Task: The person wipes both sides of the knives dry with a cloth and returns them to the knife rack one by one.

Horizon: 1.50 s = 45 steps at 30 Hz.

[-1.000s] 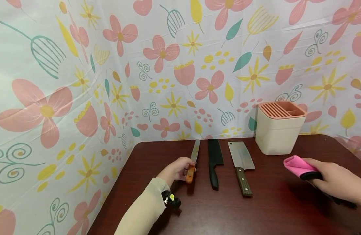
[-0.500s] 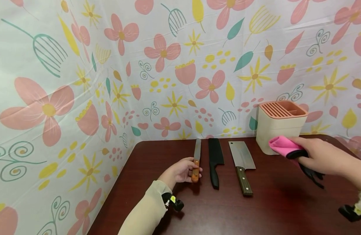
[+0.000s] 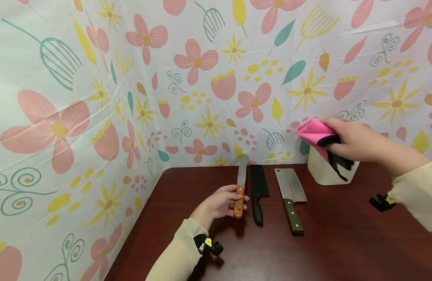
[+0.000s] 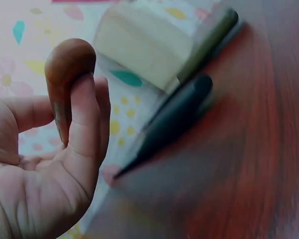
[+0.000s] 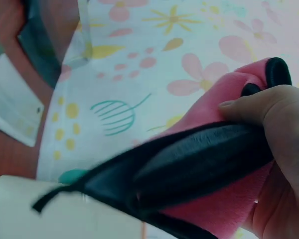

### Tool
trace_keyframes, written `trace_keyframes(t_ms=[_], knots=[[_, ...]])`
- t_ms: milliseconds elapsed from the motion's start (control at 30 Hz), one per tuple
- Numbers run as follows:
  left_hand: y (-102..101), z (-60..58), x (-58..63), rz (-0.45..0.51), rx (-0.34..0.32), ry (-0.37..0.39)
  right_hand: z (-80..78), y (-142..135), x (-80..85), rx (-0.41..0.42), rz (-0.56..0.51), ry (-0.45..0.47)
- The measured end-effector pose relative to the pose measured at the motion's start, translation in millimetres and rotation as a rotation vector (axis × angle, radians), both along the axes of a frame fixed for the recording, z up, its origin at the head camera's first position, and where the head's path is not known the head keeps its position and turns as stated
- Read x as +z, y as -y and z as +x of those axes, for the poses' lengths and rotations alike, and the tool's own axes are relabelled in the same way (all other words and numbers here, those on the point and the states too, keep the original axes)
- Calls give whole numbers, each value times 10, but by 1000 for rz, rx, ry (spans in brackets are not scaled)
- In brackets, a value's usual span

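The left hand is gripping a knife, its fingers clamped round a smooth, glossy orange-brown wooden handle with a rounded end; the thin steel blade is pointing away toward the far edge. The handle is hovering above the tabletop and throwing a soft shadow. The right hand is pinching a cloth between thumb and fingers: fuzzy pink fabric, folded over, with black edging and a dark, padded-looking section hanging below.

Just right of the knife, across a narrow gap, a black knife is lying, blade and rounded handle both dark. Beyond it a cleaver is showing a broad steel blade, a small hole in one corner and a dark wooden handle with pale rivets. More room is opening between the cleaver and a smooth, cream, round-cornered holder, which is standing near the far edge, its top hidden behind the right hand and cloth.

The reddish-brown, wood-grained tabletop is meeting a creased, flower-printed sheet at the back. Beige sleeves are ending at black wrist devices, whose yellow patches are too small to read.
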<state>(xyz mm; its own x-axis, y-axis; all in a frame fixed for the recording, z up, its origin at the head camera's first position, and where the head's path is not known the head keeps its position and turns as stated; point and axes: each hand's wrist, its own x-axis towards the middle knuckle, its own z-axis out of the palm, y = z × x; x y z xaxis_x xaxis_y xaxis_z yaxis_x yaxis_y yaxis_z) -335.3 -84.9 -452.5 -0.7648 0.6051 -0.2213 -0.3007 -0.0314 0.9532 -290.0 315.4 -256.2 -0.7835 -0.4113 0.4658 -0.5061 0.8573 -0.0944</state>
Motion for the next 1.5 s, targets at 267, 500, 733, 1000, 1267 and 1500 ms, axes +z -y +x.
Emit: trace_keyframes(t_ms=[267,500,733,1000,1267,1500], knots=[[-182,186,263,93,39,-76,-338,377,405,7,-12,69],[-322,296,470,169,17,-98,-651,759,481,24,23,58],[-388,369,589,146,52,-150,-898,1194,409,60,18,35],[-382,411,598,129,63,-159,-1099,1594,157,76,46,-18],[-334,483,658,156,41,-170,-1183,1766,-97,59,69,66],[-295,533,668,206,12,-187,-1166,1828,-269,73,45,110]])
